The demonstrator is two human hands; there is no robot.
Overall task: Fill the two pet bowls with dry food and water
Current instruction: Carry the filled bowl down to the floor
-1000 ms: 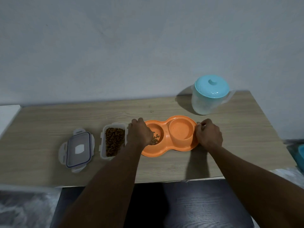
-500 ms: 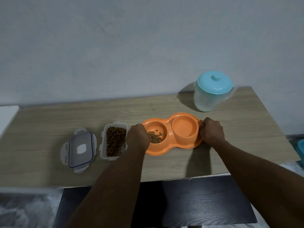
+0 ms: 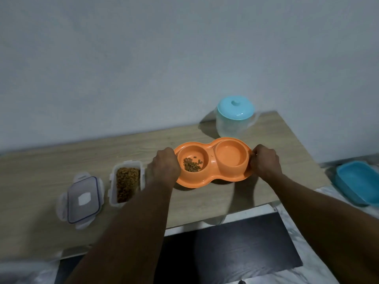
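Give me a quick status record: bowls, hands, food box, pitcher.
double bowl: orange, held at both ends
left hand: grips its left rim
right hand: grips its right rim
left compartment: small pile of kibble, far from full
right compartment: no food; water not discernible
food container: open, kibble inside, left of the bowl
lid: flat on the table, left of the container
pitcher: blue lid on, behind the bowl

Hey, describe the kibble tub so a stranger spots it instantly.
On the light wooden table, look left of the orange double pet bowl. The clear rectangular plastic tub stands between that bowl and a clear snap-lock lid; it alone is packed with brown kibble.
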